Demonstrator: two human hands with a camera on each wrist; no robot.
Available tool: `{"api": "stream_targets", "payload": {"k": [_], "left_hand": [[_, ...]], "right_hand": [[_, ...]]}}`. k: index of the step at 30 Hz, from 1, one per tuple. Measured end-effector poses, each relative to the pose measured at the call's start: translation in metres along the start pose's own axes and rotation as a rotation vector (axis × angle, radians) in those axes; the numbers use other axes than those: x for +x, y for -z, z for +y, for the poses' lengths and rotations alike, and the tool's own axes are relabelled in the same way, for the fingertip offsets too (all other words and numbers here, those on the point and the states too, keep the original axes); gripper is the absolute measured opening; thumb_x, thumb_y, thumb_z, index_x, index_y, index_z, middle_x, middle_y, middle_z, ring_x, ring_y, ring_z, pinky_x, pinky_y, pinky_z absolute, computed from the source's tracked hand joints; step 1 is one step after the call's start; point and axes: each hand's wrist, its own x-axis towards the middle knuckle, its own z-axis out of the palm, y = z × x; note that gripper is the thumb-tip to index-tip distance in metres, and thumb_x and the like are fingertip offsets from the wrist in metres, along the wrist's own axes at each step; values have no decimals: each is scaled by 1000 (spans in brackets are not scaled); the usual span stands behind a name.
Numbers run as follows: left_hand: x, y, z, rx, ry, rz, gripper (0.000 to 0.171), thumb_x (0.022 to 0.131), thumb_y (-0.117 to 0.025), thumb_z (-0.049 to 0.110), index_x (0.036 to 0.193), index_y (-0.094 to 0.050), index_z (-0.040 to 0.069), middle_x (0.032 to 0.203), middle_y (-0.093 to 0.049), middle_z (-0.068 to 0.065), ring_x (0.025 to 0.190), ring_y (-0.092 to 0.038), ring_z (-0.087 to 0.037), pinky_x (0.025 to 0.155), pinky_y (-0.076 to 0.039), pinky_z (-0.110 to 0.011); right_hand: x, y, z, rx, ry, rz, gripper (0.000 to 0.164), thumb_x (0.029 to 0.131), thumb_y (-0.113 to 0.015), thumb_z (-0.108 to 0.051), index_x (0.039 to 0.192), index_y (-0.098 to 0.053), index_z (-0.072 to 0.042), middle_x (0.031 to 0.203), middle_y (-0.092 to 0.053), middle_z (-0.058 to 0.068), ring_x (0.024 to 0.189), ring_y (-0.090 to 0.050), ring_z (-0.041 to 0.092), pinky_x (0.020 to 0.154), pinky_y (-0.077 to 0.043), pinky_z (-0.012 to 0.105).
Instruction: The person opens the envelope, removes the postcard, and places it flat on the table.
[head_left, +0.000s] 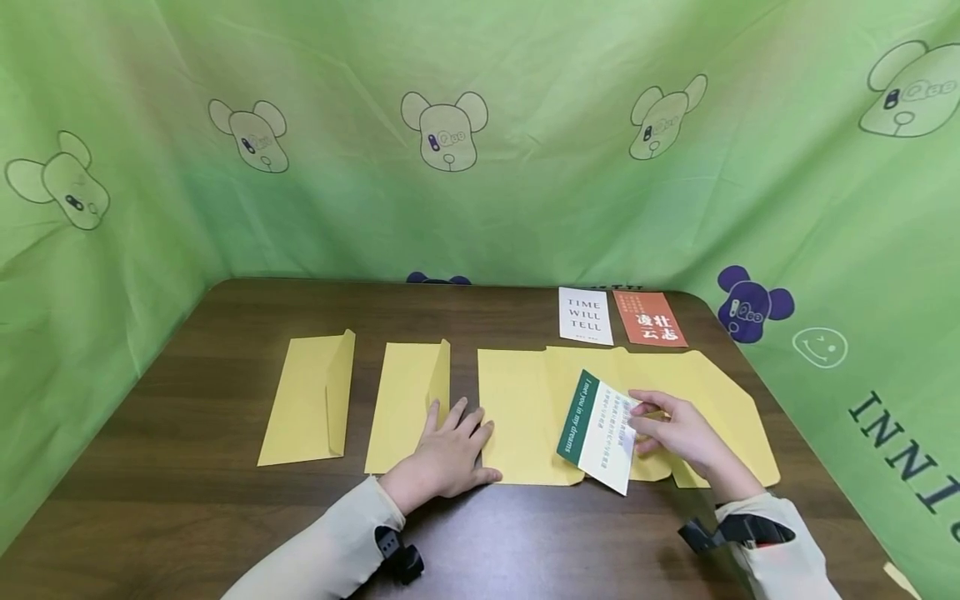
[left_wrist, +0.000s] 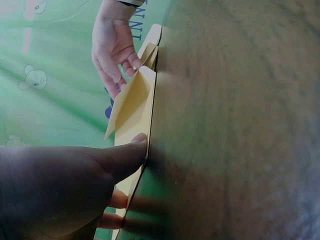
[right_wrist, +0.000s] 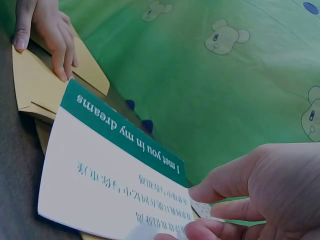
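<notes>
Left hand [left_wrist: 65, 185] outspread, right hand [head_left: 678, 429] pinching card [head_left: 594, 429]; head view alone shows red leaflet [head_left: 650, 318].

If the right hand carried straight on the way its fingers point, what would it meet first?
Leading with the green-and-white card, the right hand would likely meet the yellow envelope nearest the left hand; height is unclear, so the card might pass above it toward that hand.
</notes>
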Motion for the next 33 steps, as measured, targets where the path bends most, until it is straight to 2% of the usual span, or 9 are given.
{"api": "stream_targets", "payload": {"k": [10,15,18,22,27,30,33], "left_hand": [[3,-3,-1,11,4,13,73,95,-50,64,151,-44,17,157,-37,-5,149,-20,-31,116,-11,-59],[2,1,0,8,2,6,72,95,-50,63,151,-44,17,156,-38,-5,148,-22,-31,116,-13,-58],[1,1,-1,16,6,3,72,96,-50,63,151,-44,17,157,-37,-5,149,-21,-30,116,-13,-58],[0,0,0,20,12,-1,73,95,-50,64,151,-44,18,157,-36,-4,149,-21,-30,116,-13,-58],[1,-3,0,15,7,10,72,95,-50,63,151,-45,17,157,-37,-4,149,-21,-31,116,-13,-59],[0,-5,0,13,-1,19,72,95,-50,63,150,-45,17,157,-37,-5,148,-22,-31,116,-13,-59],[-1,-4,0,14,-6,22,71,95,-51,62,150,-46,16,156,-39,-5,148,-23,-31,116,-14,-58]], "right_hand": [[-21,0,7,43,-69,-30,67,97,-57,-3,148,-18,17,116,-43,27,78,-66,26,64,-60,42],[-36,-3,12,143,-74,-61,70,100,-53,-6,150,-8,15,132,-31,39,83,-69,30,64,-59,47],[-40,-6,13,208,-58,-98,71,102,-50,-7,151,-3,14,143,-22,45,91,-69,25,67,-59,48],[-38,-11,12,257,-49,-119,73,102,-49,-7,152,-1,13,148,-17,45,98,-64,20,73,-59,44],[-30,-17,9,258,-58,-81,76,100,-51,-7,153,-1,11,148,-20,42,99,-58,16,75,-56,35],[-27,-21,9,190,-47,-71,76,98,-55,-8,153,-6,11,150,-22,40,114,-53,28,82,-52,33],[-25,-27,7,87,-5,-65,76,95,-61,-9,152,-15,12,150,-26,40,130,-39,47,100,-43,46]]}}
